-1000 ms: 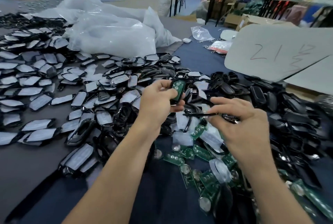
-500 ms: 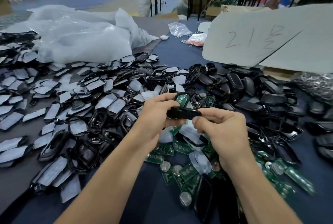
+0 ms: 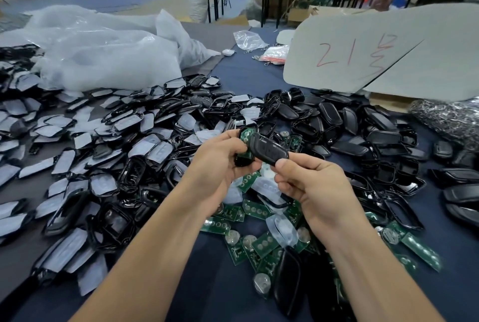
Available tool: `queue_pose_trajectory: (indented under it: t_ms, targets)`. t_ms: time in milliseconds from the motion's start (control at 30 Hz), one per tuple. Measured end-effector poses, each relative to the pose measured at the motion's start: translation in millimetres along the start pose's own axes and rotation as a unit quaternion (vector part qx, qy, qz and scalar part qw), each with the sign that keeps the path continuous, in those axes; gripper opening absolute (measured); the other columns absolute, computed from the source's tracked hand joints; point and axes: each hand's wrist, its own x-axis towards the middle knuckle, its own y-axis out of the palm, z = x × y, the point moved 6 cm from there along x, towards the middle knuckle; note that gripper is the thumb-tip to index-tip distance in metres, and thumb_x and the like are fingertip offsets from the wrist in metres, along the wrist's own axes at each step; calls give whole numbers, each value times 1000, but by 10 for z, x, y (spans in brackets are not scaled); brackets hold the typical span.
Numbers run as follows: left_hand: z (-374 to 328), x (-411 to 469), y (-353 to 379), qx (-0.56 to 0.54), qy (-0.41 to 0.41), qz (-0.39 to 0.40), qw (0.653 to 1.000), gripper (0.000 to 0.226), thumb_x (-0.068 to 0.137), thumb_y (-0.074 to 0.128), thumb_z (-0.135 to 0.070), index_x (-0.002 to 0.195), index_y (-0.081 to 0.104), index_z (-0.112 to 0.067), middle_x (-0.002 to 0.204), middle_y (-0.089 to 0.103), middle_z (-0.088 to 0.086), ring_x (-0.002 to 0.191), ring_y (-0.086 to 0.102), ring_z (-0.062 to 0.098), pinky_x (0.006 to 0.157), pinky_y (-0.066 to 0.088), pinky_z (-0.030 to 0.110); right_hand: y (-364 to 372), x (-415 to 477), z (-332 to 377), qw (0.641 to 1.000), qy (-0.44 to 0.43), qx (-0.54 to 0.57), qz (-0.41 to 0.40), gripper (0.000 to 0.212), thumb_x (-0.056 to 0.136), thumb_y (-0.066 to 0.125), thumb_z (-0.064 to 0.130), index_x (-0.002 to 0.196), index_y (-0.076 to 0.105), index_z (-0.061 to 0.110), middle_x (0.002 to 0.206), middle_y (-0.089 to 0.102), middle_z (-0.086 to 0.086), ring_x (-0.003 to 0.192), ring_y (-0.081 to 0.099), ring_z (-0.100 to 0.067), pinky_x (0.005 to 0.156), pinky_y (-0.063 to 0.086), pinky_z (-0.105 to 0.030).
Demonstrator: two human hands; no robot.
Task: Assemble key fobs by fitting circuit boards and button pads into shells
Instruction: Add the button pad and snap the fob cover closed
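Note:
My left hand [image 3: 220,163] grips a black shell half with a green circuit board [image 3: 245,137] seated in it. My right hand [image 3: 308,187] pinches a black shell cover [image 3: 269,149] by its lower right end and holds it tilted over the board, its left end against the shell in my left hand. Below my hands lies a heap of loose green circuit boards [image 3: 255,220] with coin cells and clear button pads [image 3: 281,229]. Empty black shell backs [image 3: 334,114] are piled at the right.
Shell fronts with white film [image 3: 85,140] cover the table's left half. A big crumpled plastic bag [image 3: 103,54] lies behind them. A cardboard sheet marked 21 [image 3: 363,54] stands at the back right, and a bag of small metal parts [image 3: 448,119] at the far right.
My right hand brought the black cover across to the board-filled shell in my left hand. The cover has turned from edge-on to its outer face up, and both hands shifted slightly right.

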Motion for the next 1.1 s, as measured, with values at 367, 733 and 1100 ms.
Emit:
queue_pose_trajectory:
  t_ms: [367,733,1100]
  targets:
    - [88,13,-5,-6,-22,-33,999,24,92,69,-3,115,61,0,108,70,18,84,62,18,64,56,20,25,-59,25,999,-20,-4,-31,15,79,80,-5,87,79,8,70,72,-10,58,65,-15,59,58,-22]
    - [-34,-8,-5,46,127,-125,983,24,93,67,7,97,67,-17,86,74,-2,83,70,13,75,60,25,168,-142,21,999,-30,-3,-31,8,95,70,7,92,76,4,86,78,-15,71,75,-22,62,60,-25]
    - [-65,-244,416,398,314,-62,860,40,90,69,-5,103,61,-41,98,70,-23,96,69,4,81,52,16,175,-130,-29,987,17,150,-51,21,100,64,22,93,79,10,101,79,-12,88,75,-20,66,61,-26]
